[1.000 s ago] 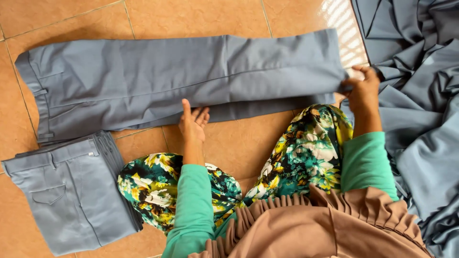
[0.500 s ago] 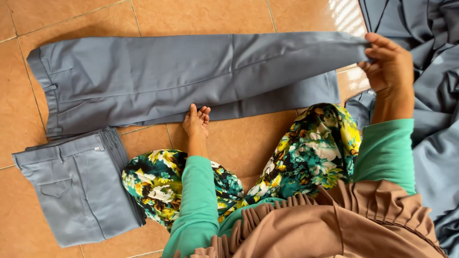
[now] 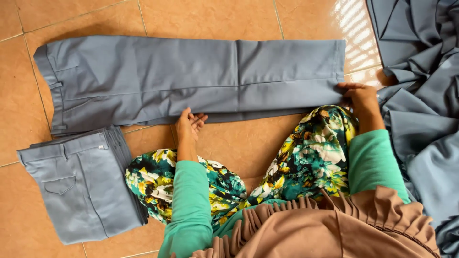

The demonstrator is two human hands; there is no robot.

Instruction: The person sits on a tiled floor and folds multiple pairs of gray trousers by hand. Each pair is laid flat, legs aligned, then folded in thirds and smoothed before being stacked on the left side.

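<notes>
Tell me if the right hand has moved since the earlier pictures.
Yes. The right hand came down from holding the trouser hem lifted, and now rests at the hem's lower corner on the floor tiles.

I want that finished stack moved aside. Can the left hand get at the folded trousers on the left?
Probably yes: the left hand rests near the folded trousers, with only bare floor tile between.

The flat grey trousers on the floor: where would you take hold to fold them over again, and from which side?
Probably at the hem end of the grey trousers, from the person's right. The legs lie stacked and flat with the hem edges aligned there, and the right hand already rests at that corner. The left hand presses the lower edge near the middle, a natural fold line.
</notes>
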